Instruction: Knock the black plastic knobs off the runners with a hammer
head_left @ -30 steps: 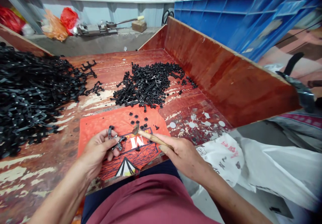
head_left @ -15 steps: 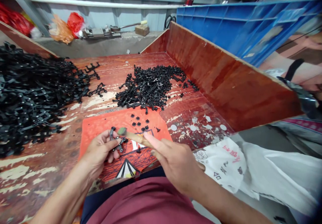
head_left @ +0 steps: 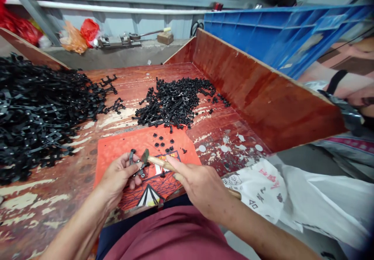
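Note:
My left hand (head_left: 122,174) pinches a black linked metal part (head_left: 142,169) over the orange cloth (head_left: 111,151). In my right hand (head_left: 201,186) is a hammer (head_left: 159,162) with a wooden handle, its small dark head beside the linked part. Several small black pegs (head_left: 160,144) lie on the cloth beyond the hammer. Behind the cloth is a pile of small black parts (head_left: 175,100). A larger heap of black linked parts (head_left: 37,108) covers the left of the worn red table (head_left: 23,213).
A wooden side board (head_left: 263,96) slants along the right, with a blue crate (head_left: 248,34) behind it. White bags (head_left: 263,193) lie at the lower right. Tools (head_left: 122,41) and a small block (head_left: 165,38) rest on the rear ledge. Another person's arm (head_left: 347,78) shows at the far right.
The hammer head has turned from lying flatter to more upright and moved slightly right, nearer the linked part. My left hand keeps its hold, and the whole view has shifted slightly.

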The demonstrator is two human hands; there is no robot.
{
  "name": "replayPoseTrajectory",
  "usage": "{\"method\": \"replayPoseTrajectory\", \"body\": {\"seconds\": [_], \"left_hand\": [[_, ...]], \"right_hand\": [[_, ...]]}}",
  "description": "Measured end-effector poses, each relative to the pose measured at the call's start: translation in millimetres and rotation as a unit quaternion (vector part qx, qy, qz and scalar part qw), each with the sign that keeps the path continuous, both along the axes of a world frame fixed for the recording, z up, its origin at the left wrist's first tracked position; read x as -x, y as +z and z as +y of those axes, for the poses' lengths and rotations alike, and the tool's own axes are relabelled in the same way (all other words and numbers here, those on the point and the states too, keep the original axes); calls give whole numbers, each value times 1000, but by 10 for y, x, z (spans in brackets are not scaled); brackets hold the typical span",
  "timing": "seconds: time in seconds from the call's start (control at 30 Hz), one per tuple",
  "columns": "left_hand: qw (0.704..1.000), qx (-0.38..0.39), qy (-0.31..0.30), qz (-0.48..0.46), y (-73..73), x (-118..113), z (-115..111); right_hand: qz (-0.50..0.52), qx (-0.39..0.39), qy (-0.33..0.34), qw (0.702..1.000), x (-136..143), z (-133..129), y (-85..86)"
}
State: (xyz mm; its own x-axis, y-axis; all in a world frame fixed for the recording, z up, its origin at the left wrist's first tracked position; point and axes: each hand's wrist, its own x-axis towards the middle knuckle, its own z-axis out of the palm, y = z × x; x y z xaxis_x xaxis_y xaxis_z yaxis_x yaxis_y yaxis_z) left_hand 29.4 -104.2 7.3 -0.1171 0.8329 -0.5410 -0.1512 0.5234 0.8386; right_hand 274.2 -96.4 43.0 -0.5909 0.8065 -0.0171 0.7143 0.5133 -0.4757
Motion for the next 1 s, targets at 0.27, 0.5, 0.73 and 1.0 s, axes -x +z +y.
{"method": "replayPoseTrajectory", "body": {"seconds": [0.27,0.5,0.73,1.0], "left_hand": [[997,-10,48,-53,85,26,-11],[987,-70,97,-107,301,142,309],[985,-106,108,-80,189,49,857],[988,-20,136,-77,111,-58,1063]], "right_hand": [[86,55,-32,994,24,97,-22],[253,96,-130,954,-254,296,62],[231,154,-136,951,-453,235,-196],[229,175,-164,943,-509,306,-395]]}}
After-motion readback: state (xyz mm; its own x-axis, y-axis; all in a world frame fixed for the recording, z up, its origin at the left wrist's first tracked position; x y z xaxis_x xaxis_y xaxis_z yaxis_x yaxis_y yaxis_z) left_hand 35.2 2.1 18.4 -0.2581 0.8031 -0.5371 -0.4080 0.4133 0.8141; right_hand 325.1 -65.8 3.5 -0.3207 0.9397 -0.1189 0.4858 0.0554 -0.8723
